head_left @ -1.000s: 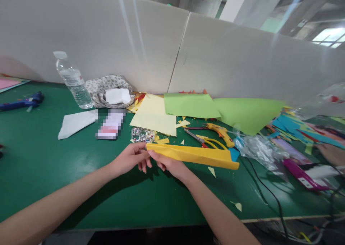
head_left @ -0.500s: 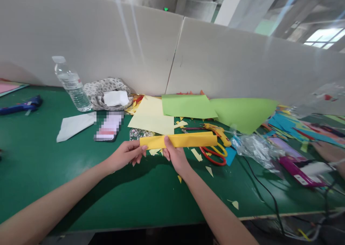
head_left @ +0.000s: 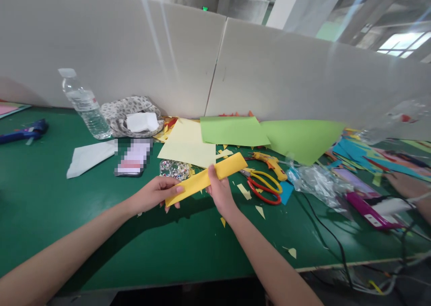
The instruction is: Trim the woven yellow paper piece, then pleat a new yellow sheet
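Observation:
A folded strip of yellow paper point(head_left: 208, 176) is held above the green table point(head_left: 188, 247), tilted up toward the right. My left hand point(head_left: 153, 194) pinches its lower left end. My right hand point(head_left: 220, 192) grips the strip near its middle, thumb on top. Just beyond the strip lie a small pile of shiny googly eyes point(head_left: 174, 169) and a pale yellow sheet point(head_left: 188, 144). Red-and-yellow scissors point(head_left: 264, 187) lie to the right of my right hand.
A water bottle point(head_left: 84, 104), patterned cloth pouch point(head_left: 129, 115), phone point(head_left: 133, 157) and white paper point(head_left: 89, 157) sit at back left. Green sheets point(head_left: 269, 135), a yellow glue gun point(head_left: 271, 164), plastic wrap point(head_left: 316, 184), cables and coloured scraps crowd the right. Another person's hand point(head_left: 406, 187) rests far right.
The yellow strip has been lifted off the table and turned, its right end now tilted up. My right hand slid to the middle of it. The scissors underneath are uncovered.

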The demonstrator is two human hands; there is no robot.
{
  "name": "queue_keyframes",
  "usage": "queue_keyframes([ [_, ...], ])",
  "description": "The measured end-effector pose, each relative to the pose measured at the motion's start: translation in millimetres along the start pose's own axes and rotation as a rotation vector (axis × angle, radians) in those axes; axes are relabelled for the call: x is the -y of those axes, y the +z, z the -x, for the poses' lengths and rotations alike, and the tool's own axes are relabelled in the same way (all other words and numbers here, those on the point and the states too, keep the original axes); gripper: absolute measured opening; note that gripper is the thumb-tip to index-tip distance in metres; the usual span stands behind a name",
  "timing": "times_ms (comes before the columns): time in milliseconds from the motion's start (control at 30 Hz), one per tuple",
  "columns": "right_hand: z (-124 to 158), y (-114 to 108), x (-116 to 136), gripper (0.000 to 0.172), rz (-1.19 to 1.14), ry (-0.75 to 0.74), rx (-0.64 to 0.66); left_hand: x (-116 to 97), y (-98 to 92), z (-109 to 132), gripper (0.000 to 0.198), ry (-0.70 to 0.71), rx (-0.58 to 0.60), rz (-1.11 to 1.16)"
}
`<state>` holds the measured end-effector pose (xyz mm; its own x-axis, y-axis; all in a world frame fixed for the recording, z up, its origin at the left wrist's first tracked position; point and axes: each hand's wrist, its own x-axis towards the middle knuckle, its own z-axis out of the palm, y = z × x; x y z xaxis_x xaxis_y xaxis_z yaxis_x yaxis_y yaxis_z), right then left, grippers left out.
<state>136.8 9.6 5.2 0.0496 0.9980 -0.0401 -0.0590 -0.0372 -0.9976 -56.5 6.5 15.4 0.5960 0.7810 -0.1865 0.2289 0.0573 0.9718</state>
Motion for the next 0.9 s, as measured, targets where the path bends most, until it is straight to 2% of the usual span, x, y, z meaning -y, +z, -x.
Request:
queue_keyframes([
  [67,1,1,-2,0.049,-0.002,0.002,0.039,0,0.0,1,0.027,-0.034,0.017,0.052],
  [167,9,5,-6,0.046,0.041,0.012,0.228,-2,5.0,5,0.024,-0.089,0.042,0.223],
  [233,15,8,-9,0.045,0.09,0.003,0.348,-4,12.1,7,0.031,-0.131,0.128,0.326],
  [300,20,10,-11,0.044,0.13,-0.016,0.384,-4,20.5,9,0.042,-0.15,0.22,0.388],
  [333,20,11,-11,0.044,0.138,-0.023,0.371,-4,24.3,10,0.049,-0.151,0.252,0.411],
  [400,18,11,-11,0.045,0.139,-0.028,0.324,-3,29.6,11,0.051,-0.155,0.239,0.437],
  [500,8,6,-7,0.058,0.123,0.003,0.208,1,30.4,12,0.036,-0.139,0.181,0.401],
  [567,-1,-1,-3,0.064,0.08,0.019,0.042,3,27.7,13,0.027,-0.11,0.168,0.33],
  [633,-9,-10,2,0.061,-0.014,-0.027,-0.175,3,24.7,14,0.024,-0.076,0.161,0.215],
  [700,-15,-18,5,0.056,-0.077,-0.104,-0.272,2,22.5,14,0.024,-0.045,0.133,0.079],
  [800,-19,-23,6,0.05,-0.101,-0.142,-0.323,-4,19.1,13,0.031,0.0,-0.024,-0.023],
  [900,-17,-20,4,0.028,-0.126,-0.157,-0.281,-10,13.1,11,0.037,0.064,-0.302,0.001],
])
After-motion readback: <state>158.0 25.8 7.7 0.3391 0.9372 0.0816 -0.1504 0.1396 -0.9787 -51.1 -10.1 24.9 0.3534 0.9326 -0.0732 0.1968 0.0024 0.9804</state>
